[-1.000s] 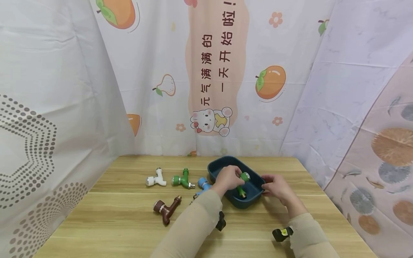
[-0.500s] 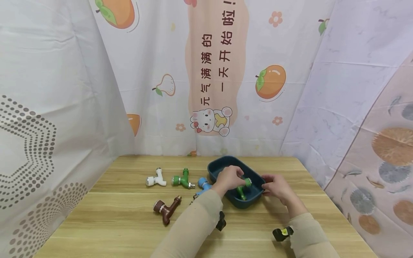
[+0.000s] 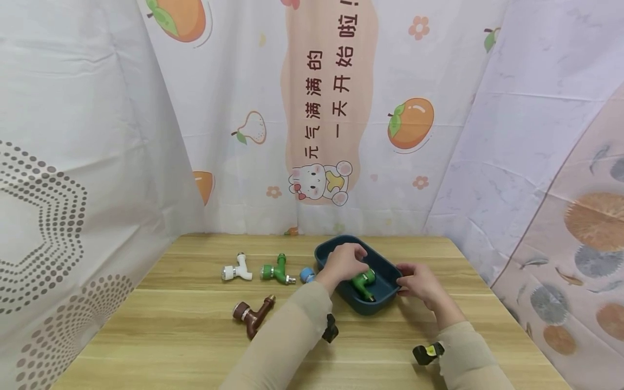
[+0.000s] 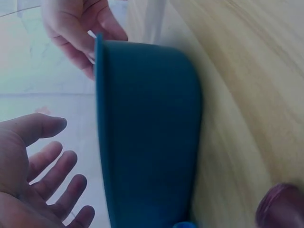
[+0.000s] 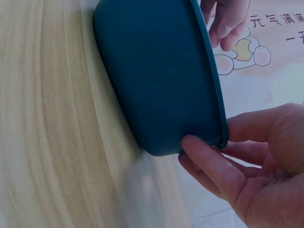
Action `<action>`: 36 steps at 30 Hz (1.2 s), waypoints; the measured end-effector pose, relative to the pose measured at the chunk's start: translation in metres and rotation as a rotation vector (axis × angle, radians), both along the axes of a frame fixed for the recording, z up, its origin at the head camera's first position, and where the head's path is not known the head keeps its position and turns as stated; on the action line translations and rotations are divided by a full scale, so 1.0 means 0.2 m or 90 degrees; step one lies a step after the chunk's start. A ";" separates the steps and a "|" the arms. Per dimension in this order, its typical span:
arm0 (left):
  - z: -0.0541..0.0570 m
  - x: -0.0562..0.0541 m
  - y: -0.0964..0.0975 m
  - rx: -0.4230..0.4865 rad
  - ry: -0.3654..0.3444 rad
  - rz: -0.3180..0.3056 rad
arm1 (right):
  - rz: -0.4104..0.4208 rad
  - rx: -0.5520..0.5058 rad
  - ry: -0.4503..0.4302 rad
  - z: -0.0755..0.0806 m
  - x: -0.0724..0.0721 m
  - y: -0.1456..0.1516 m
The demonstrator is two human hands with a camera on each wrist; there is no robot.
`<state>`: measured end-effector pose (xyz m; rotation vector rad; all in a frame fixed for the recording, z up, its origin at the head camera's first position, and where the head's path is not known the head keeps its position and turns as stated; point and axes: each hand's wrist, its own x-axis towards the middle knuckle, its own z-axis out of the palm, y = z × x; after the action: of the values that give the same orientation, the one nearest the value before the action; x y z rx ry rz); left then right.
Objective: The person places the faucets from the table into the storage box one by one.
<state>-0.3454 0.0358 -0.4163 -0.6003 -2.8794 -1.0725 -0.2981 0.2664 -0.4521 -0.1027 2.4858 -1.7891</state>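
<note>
A dark teal plastic basin (image 3: 363,309) stands on the table, and a green tap (image 3: 362,285) lies inside it. Over the basin's near left side hovers my left hand (image 3: 343,265), fingers loosely spread and holding nothing; the left wrist view shows this hand (image 4: 40,173) beside the rim. My right hand (image 3: 420,284) grips the basin's right end. In the right wrist view its thumb (image 5: 209,159) lies against the outer wall and a finger meets the rim. A blue tap (image 3: 307,274) sits left of the basin, partly covered by my left arm.
To the left lie a white tap (image 3: 237,271), another green tap (image 3: 278,272) and a brown tap (image 3: 251,320) on the wooden table (image 3: 161,330). Printed curtains (image 3: 234,179) hang behind and along both sides.
My left hand has lowered the green tap into the basin and let go of it, then drawn back slightly to the left. The right hand stays at the basin's end.
</note>
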 end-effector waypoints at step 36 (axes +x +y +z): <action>0.35 0.04 -0.46 0.115 0.087 -0.039 | 0.002 0.007 0.007 0.00 0.00 0.00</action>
<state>-0.3364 -0.0556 -0.3453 -0.7250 -2.6294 -1.2306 -0.2985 0.2658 -0.4522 -0.1167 2.5006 -1.7784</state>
